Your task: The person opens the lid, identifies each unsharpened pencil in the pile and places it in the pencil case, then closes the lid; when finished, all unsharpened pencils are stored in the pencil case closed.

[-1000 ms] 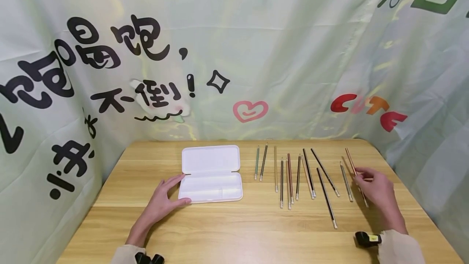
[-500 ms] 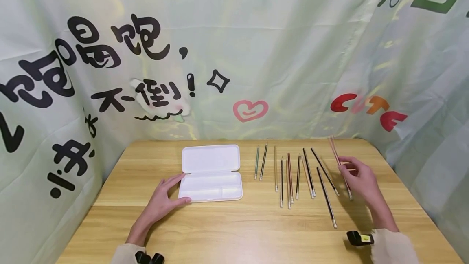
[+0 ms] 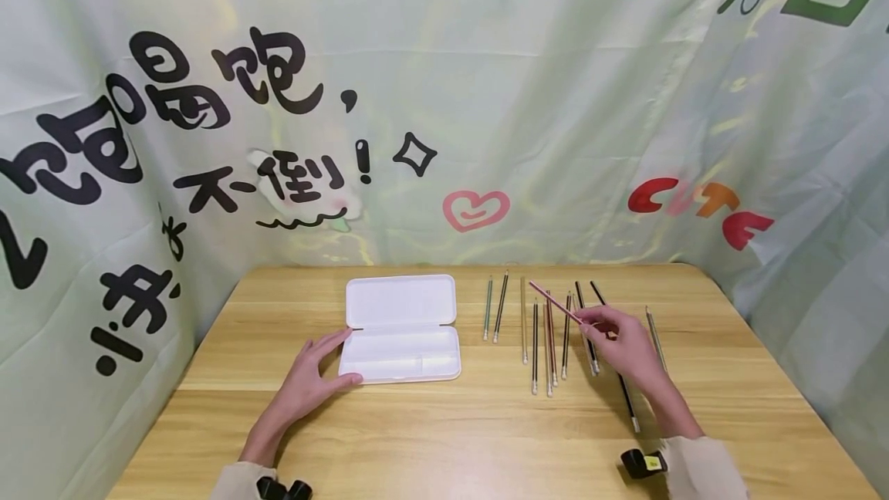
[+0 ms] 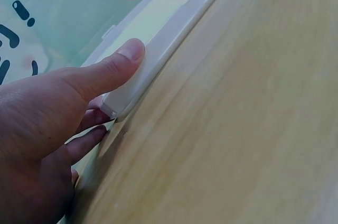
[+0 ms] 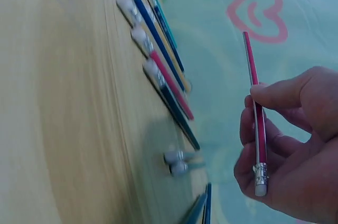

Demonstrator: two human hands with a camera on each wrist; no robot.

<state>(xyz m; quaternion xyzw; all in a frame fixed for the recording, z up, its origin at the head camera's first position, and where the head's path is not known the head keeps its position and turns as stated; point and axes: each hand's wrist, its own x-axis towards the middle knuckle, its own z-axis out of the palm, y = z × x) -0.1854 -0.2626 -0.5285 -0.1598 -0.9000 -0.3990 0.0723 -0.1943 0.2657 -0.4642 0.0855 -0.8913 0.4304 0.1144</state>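
Observation:
In the head view my left hand (image 3: 312,376) holds the left side of an open white pencil case (image 3: 400,301). The left wrist view shows the thumb (image 4: 119,65) lying over the rim and the other fingers by the corner. My right hand (image 3: 621,338) pinches a red pencil (image 3: 556,302) above the loose pencils. Up close, that pencil (image 5: 260,139) sits between thumb and fingers, its white eraser end towards the palm. The compartments of the case (image 3: 378,347) hold nothing.
Several pencils lie right of the case: a green one (image 3: 488,307), a dark one (image 3: 535,346), a tan one (image 3: 524,322) and others. A grey pencil (image 3: 653,334) lies right of my hand. A printed cloth (image 3: 556,122) hangs behind the wooden table (image 3: 444,446).
My right hand has lifted the red pencil from the right end of the row and carried it left, tilting its far end leftwards. My left hand and the case have stayed in place.

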